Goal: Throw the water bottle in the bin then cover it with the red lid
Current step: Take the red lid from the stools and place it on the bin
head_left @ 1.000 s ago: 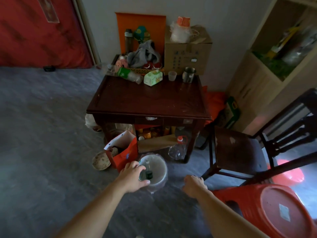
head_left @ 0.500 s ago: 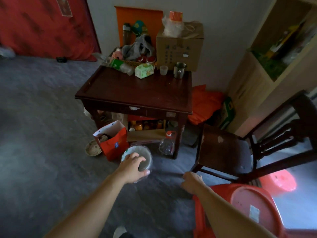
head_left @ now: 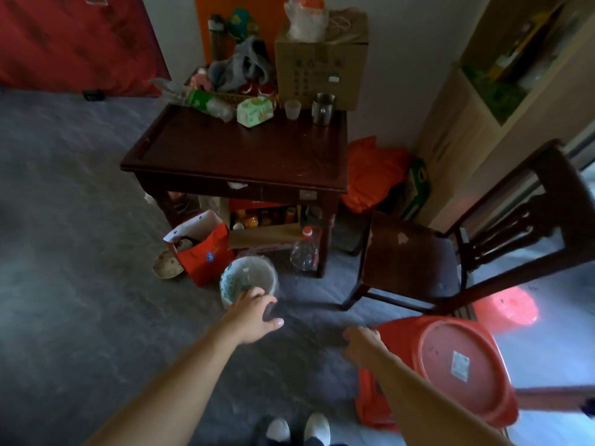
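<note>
A small white bin (head_left: pixel 225 284) with a plastic liner stands on the floor in front of the table. Inside it I can faintly make out the water bottle (head_left: pixel 246 275), standing with its cap up. My left hand (head_left: pixel 256 312) hovers just in front of the bin's near rim, fingers spread and holding nothing. The red lid (head_left: pixel 457 365), round with a white label, lies at the lower right. My right hand (head_left: pixel 360 341) is at its left edge with curled fingers; whether it grips the rim is unclear.
A dark wooden table (head_left: pixel 244 156) carries clutter and a cardboard box (head_left: pixel 322 62). A red paper bag (head_left: pixel 206 252) and a clear red-capped bottle (head_left: pixel 304 252) flank the bin. A wooden chair (head_left: pixel 415 262) stands to the right. My shoes (head_left: pixel 297 428) show below.
My left hand held the bottle over the bin, let it drop in, and has drawn back toward me. My right hand has come up against the red lid's edge. The view has pulled back.
</note>
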Tool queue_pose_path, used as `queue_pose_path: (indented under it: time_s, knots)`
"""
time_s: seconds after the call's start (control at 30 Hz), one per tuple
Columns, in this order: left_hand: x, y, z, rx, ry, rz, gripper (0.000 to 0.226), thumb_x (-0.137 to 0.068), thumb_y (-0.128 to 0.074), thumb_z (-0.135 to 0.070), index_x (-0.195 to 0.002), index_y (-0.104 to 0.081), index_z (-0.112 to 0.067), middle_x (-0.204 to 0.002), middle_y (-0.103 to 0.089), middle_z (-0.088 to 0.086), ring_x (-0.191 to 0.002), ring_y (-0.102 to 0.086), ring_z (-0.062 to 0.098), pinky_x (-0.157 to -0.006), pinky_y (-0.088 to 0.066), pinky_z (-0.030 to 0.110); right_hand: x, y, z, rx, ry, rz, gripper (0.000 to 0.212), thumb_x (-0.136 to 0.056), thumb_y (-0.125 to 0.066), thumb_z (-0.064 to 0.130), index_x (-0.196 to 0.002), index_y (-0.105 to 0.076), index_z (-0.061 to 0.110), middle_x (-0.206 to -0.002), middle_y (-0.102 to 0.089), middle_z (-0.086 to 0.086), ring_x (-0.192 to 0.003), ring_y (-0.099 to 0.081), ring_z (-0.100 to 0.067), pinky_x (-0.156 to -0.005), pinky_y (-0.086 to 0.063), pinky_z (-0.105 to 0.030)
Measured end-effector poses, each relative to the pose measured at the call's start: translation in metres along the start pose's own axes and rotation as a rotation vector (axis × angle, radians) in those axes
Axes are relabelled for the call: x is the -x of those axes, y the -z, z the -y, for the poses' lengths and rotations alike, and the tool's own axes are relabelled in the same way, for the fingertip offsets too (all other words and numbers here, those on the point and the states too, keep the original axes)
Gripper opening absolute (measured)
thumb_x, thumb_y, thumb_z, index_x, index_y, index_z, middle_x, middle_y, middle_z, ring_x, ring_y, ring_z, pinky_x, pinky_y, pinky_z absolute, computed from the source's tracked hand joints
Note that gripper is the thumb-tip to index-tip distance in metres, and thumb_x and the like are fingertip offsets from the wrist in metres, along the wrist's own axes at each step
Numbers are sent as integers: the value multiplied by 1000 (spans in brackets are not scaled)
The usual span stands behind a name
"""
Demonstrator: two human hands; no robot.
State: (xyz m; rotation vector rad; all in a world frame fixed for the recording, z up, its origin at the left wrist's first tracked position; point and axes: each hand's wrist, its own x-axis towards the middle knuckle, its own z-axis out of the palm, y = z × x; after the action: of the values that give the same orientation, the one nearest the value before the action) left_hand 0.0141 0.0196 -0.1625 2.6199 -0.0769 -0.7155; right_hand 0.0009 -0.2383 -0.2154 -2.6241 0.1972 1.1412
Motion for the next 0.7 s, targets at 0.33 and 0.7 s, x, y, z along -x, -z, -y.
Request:
queue_pose_path:
  time_s: [0.33, 0.7]
  knots:
    - [7, -12, -39, 31, -28, -34, 59, -84, -59, -51, -133, -47, -21, -146, -32, 0, -135, -35, 21, -110, -31, 37, 8, 16, -28, 31, 13, -47, 40, -87, -51, 14, -126, -59, 17, -135, -56, -12, -124, -51, -33, -90, -46, -33]
    - [-2, -109, -165, 87, 56, -74, 55, -84, -60, -48, -131, -50, -21, -142, -36, 3, -137, -31, 21, -112, -27, 37, 11, 53, -151, 61, 178, -36, 42, -91, -47, 5, -131, -57, 14, -123, -59, -7, -126, -52, -30, -104, -44, -33]
